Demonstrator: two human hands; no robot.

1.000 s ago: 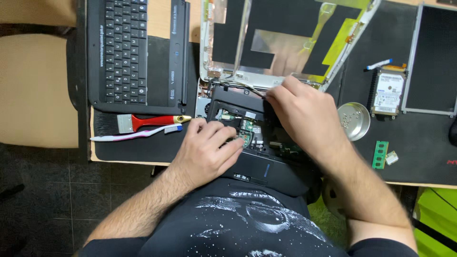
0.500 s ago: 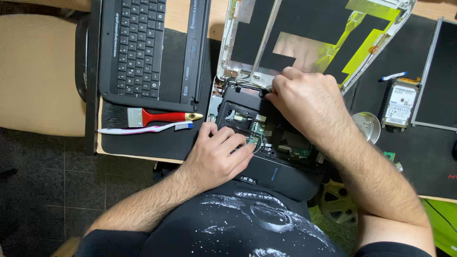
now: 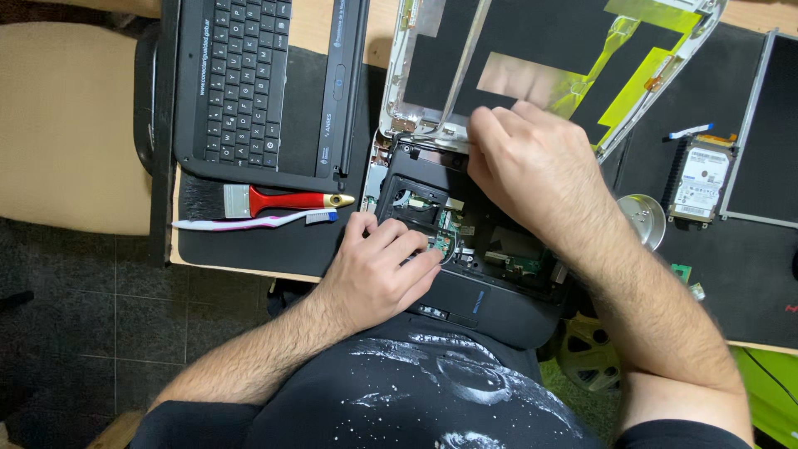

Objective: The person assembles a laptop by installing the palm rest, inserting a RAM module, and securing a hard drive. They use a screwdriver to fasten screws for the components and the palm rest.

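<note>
A dismantled black laptop base (image 3: pixel 482 303) lies at the desk's front edge with its circuit board and fan bay exposed. My left hand (image 3: pixel 378 270) rests on its front left, fingers curled against the board near a small connector. My right hand (image 3: pixel 532 166) sits over the rear of the base by the hinge, fingers bent down onto it; what they pinch is hidden. Behind stands the opened screen lid (image 3: pixel 540 66), black inside with yellow tape strips.
A detached keyboard panel (image 3: pixel 249 83) lies at the left on a black mat. A red-handled paintbrush (image 3: pixel 266 199) and a white toothbrush (image 3: pixel 249 222) lie in front of it. A hard drive (image 3: pixel 701 183), a small metal dish (image 3: pixel 642 218) and a screen panel (image 3: pixel 769 133) are at the right.
The view has shifted, so the desk sits lower and larger in frame. My right hand moved slightly back toward the hinge. My left hand stays on the board.
</note>
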